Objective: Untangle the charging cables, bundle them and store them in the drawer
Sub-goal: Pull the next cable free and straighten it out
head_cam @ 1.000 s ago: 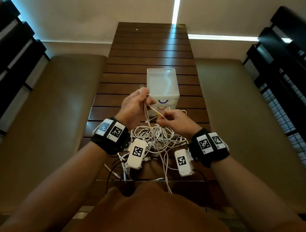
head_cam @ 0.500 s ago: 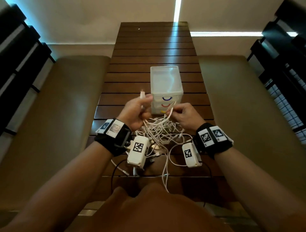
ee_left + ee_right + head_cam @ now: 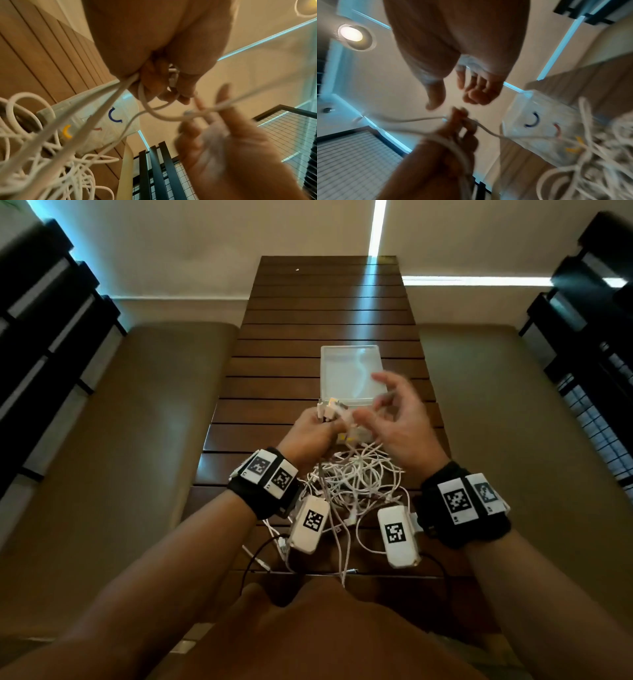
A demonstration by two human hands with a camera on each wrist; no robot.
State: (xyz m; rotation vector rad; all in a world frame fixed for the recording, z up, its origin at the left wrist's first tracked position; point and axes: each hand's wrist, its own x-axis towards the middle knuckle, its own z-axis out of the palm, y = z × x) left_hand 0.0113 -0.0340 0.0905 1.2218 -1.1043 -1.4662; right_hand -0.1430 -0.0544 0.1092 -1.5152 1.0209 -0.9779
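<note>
A tangle of white charging cables (image 3: 356,477) lies on the slatted wooden table (image 3: 325,313) in front of a small translucent drawer unit (image 3: 349,371). My left hand (image 3: 315,433) is raised over the heap and grips several cable ends, whose plugs (image 3: 329,409) stick up from the fist. The left wrist view shows its fingers (image 3: 154,83) curled round the cords. My right hand (image 3: 383,412) hovers beside it, blurred. In the right wrist view its thumb (image 3: 435,97) is held apart from the fingers, with nothing between them. One cord (image 3: 171,117) loops from the left hand across the right hand's fingers.
Padded benches (image 3: 120,422) flank the narrow table on both sides, with dark railings beyond them. The drawer unit's fronts carry blue, red and yellow handles (image 3: 115,115). A thin black cord (image 3: 253,559) and loose white cable ends hang over the near table edge.
My right hand has let go of the cord it pinched, risen and spread its fingers. My left hand now holds more plug ends, close in front of the drawer unit.
</note>
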